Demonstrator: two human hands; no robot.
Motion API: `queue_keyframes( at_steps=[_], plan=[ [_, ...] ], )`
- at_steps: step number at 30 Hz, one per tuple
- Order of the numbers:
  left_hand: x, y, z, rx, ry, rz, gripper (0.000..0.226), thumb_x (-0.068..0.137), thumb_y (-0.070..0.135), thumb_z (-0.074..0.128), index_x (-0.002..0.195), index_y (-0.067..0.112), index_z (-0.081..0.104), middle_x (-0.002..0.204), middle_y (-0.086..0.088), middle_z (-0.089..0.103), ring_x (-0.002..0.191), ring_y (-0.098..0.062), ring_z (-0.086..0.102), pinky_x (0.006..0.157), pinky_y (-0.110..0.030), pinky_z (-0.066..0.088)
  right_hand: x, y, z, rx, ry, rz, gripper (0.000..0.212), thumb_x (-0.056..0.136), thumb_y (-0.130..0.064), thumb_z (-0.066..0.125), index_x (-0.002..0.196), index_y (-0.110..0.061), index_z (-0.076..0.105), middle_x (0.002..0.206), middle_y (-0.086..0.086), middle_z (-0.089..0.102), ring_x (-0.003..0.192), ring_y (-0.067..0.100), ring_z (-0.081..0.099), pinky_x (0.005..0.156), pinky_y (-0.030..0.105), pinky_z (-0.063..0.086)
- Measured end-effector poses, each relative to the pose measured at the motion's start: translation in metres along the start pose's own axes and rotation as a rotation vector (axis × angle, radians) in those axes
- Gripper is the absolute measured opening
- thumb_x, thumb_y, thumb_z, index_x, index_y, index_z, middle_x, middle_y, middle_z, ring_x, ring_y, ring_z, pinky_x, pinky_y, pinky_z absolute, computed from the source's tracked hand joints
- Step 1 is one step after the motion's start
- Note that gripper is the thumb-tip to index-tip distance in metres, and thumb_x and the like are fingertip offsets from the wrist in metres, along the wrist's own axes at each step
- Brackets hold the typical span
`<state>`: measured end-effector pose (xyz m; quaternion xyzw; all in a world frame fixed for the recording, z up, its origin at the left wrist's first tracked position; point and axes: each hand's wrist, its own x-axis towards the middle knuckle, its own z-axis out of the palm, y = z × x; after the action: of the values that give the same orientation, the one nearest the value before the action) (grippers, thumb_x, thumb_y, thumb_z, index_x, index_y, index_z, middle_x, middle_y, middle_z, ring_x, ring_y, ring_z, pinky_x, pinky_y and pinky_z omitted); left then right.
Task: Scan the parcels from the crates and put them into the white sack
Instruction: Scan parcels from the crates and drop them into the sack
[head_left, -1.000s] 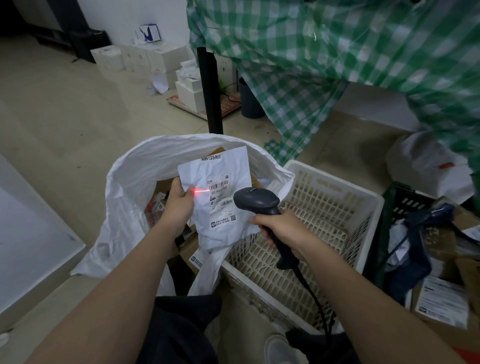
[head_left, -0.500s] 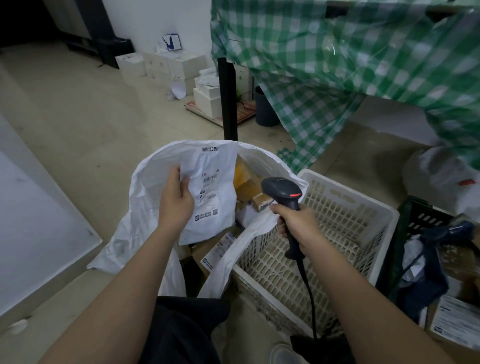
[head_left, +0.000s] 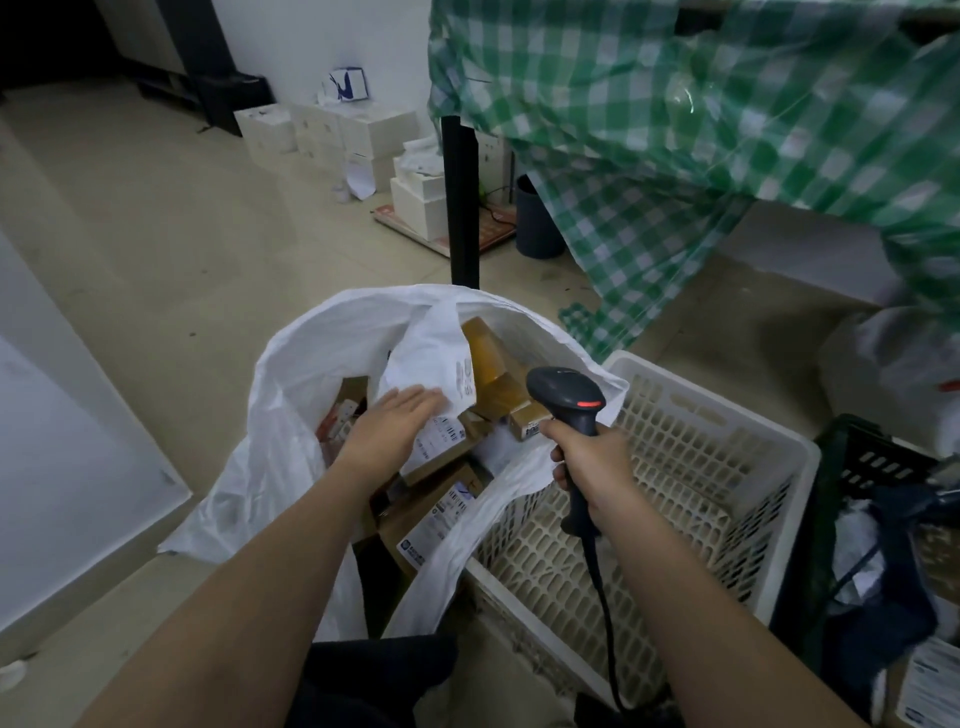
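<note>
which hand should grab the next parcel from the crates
Left, probably. The left hand is open over the white sack, holding nothing. The right hand grips the scanner, so it is occupied.

The white parcel (head_left: 441, 358) in the white sack (head_left: 291, 395) was blurry, so the words on its label could not be read. The left hand (head_left: 387, 434) covered the parcel's lower left corner. It was hard to tell if the flat fingers touched the parcel. The sack's near rim hid the lower parts of the brown boxes (head_left: 493, 374) inside. The right hand (head_left: 592, 462) hid the middle of the scanner (head_left: 566, 397) handle. The scanner's cord (head_left: 605, 623) ran off the bottom edge. The dark crate (head_left: 872, 457) was cut off at the right edge, and the things in it were too dark and blurry to name. The green checked cloth (head_left: 701, 130) hid the table top.
</note>
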<state>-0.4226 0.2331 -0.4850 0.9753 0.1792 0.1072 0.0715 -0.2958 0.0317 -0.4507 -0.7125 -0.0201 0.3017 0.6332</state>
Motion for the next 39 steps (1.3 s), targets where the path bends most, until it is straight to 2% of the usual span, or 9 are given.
queue_keyframes(
  at_steps=[3,9,14,16,19,22,26,30,39],
  plan=[
    [0.013,-0.016,0.027,-0.106,-0.113,-0.271,0.063,0.097,0.000,0.039,0.153,0.019,0.018,0.162,-0.004,0.011,0.149,-0.021,0.007,0.118,-0.042,0.018,0.008,0.003,0.004,-0.007,-0.019,0.021,0.016,0.081,-0.019,0.074,0.082,-0.007,0.063,0.062,0.007,0.053,0.046,0.016,0.046,0.049,0.028,0.038],
    [0.046,-0.023,0.046,-0.008,-0.253,-0.262,0.058,0.104,0.032,0.032,0.154,0.032,0.002,0.161,-0.003,-0.013,0.146,-0.028,-0.019,0.116,-0.054,-0.007,0.018,0.008,0.013,0.024,-0.033,0.059,0.015,0.082,-0.015,0.073,0.080,-0.006,0.062,0.060,0.006,0.052,0.041,0.014,0.045,0.045,0.025,0.037],
    [0.065,-0.028,0.048,0.230,-0.143,-0.505,0.063,0.096,0.024,0.049,0.150,0.025,0.017,0.154,-0.023,0.013,0.141,-0.041,0.016,0.115,-0.051,0.020,0.031,0.006,0.026,0.058,-0.039,0.053,0.016,0.083,-0.013,0.070,0.076,-0.006,0.058,0.061,0.006,0.050,0.042,0.013,0.043,0.045,0.024,0.036],
    [0.069,-0.035,0.053,0.013,-0.132,-0.509,0.064,0.096,0.030,0.049,0.151,0.020,0.017,0.149,-0.021,0.028,0.136,-0.040,0.028,0.109,-0.049,0.031,0.035,0.006,0.031,0.032,-0.043,0.038,0.016,0.082,-0.015,0.072,0.077,-0.005,0.060,0.061,0.005,0.052,0.042,0.012,0.046,0.047,0.025,0.039],
    [0.068,-0.040,0.055,-0.275,-0.262,-0.450,0.094,0.088,0.046,0.062,0.154,0.018,0.000,0.148,-0.013,0.040,0.133,-0.034,0.039,0.104,-0.045,0.039,0.037,0.008,0.032,-0.007,-0.046,0.027,0.017,0.081,-0.017,0.073,0.079,-0.005,0.062,0.061,0.004,0.054,0.042,0.012,0.047,0.046,0.023,0.040],
    [0.059,-0.028,0.046,-0.555,-0.226,-0.444,0.110,0.080,0.031,0.077,0.154,0.015,-0.003,0.153,-0.008,0.034,0.137,-0.027,0.036,0.106,-0.038,0.038,0.035,0.009,0.026,-0.032,-0.071,0.003,0.017,0.082,-0.018,0.074,0.080,-0.005,0.063,0.064,0.005,0.054,0.045,0.013,0.046,0.048,0.025,0.040],
    [0.048,-0.010,0.025,-0.665,-0.180,-0.399,0.100,0.081,0.026,0.077,0.155,0.018,0.009,0.160,-0.001,0.018,0.146,-0.022,0.018,0.114,-0.037,0.024,0.025,0.006,0.014,-0.032,-0.066,-0.018,0.015,0.083,-0.018,0.073,0.079,-0.009,0.061,0.069,0.006,0.056,0.052,0.016,0.049,0.055,0.028,0.042],
    [0.034,0.022,-0.004,-0.783,-0.168,-0.356,0.091,0.082,0.025,0.076,0.153,0.028,0.018,0.159,0.006,0.018,0.145,-0.016,0.018,0.103,-0.025,0.028,0.008,-0.001,-0.003,-0.008,-0.066,-0.043,0.014,0.084,-0.020,0.070,0.083,-0.009,0.061,0.073,0.005,0.056,0.059,0.017,0.052,0.061,0.030,0.043],
    [0.024,0.124,-0.043,-0.952,-0.102,-0.247,0.044,0.091,0.018,0.065,0.132,0.015,0.051,0.129,0.001,0.055,0.118,-0.016,0.053,0.094,-0.026,0.047,-0.035,-0.013,-0.078,0.065,0.034,-0.103,0.015,0.088,-0.026,0.069,0.093,-0.013,0.063,0.077,0.004,0.062,0.072,0.018,0.060,0.080,0.035,0.047]
  ],
)
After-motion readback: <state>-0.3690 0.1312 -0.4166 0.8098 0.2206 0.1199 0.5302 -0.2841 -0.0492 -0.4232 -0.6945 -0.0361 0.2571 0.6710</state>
